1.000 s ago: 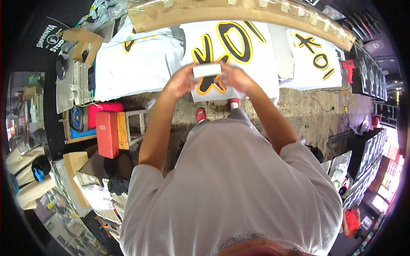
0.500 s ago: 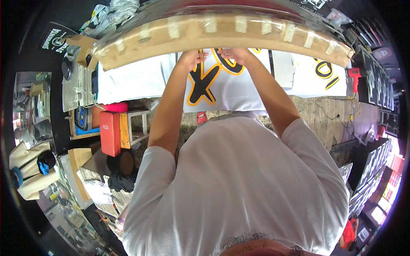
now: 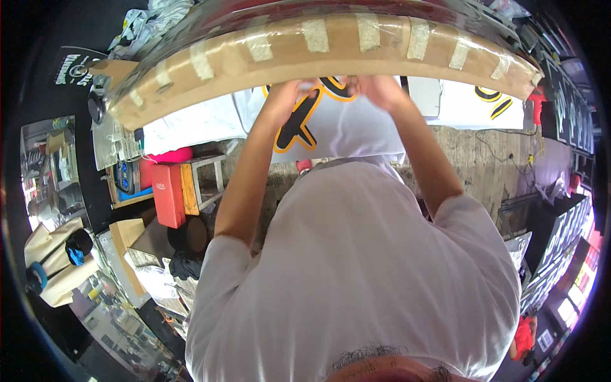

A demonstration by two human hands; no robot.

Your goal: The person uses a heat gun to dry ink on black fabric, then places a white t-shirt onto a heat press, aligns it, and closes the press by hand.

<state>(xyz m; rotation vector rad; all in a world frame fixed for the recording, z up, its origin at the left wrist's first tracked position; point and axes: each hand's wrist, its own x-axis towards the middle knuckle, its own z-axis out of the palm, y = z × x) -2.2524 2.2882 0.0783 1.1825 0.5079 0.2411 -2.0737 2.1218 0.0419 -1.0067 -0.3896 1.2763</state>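
A white cloth (image 3: 356, 130) printed with large black shapes outlined in yellow lies before me, its front edge hanging toward my body. Over its left part is my left hand (image 3: 291, 95), near a black printed stroke. My right hand (image 3: 380, 93) is over the right part, a short way from the left one. Motion smears the fingers of both hands, so their grip on the cloth cannot be made out. Across the far side runs a long brown cardboard edge (image 3: 280, 69) with pale tape strips and clear plastic, which hides the cloth beyond my hands.
More white cloth (image 3: 191, 124) lies to the left, and another printed piece (image 3: 468, 105) to the right. A red heat-gun-like tool (image 3: 538, 105) is at the right end, with a cord (image 3: 509, 137) below. A red box (image 3: 168, 194) stands beside a wooden stool (image 3: 207, 181) at left.
My right hand has shifted right, away from the left one. The cloth between them has wrinkled more. The cardboard edge looks larger and lower as the view has shifted.
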